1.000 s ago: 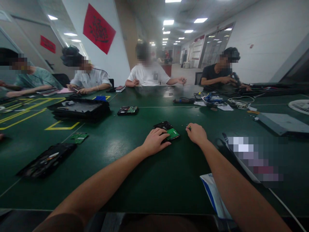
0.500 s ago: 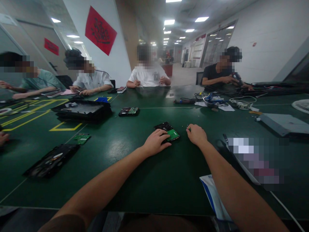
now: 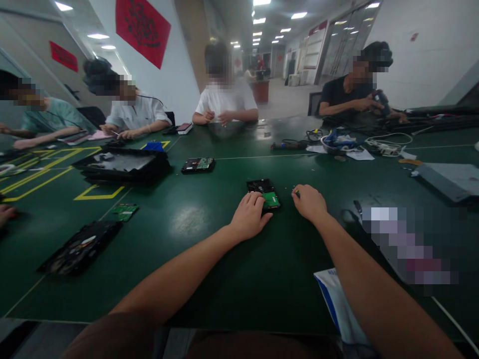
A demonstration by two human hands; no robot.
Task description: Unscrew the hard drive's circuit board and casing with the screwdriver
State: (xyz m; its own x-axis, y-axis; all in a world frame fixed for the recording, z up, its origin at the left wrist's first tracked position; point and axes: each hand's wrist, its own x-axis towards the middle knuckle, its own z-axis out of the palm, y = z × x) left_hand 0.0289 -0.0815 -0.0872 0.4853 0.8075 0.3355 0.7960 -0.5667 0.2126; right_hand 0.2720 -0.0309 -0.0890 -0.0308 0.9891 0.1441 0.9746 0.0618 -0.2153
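My left hand [image 3: 248, 217] grips the near left side of a hard drive [image 3: 272, 200] lying on the table. The drive has a black metal body at its far end and a green circuit board at its near end; my fingers cover part of its left edge. Just to the right, my right hand [image 3: 310, 202] is closed, its fingertips pinching something small with a dark and yellowish tip. Most of that item is hidden in the hand. A few tiny pieces lie on the table between the drive and this hand.
Another hard drive [image 3: 198, 164] lies farther back. At left are a black tray [image 3: 125, 167], a loose green circuit board [image 3: 124, 212] and a flat black part [image 3: 82, 248]. Cables [image 3: 342, 140], a grey metal box [image 3: 447, 180] and a white-blue packet [image 3: 339, 299] lie right. Several people sit around.
The hard drive has turned slightly under my left hand, which has shifted a little to the right with it. My right hand stays closed beside the drive. The camera view has shifted a little.
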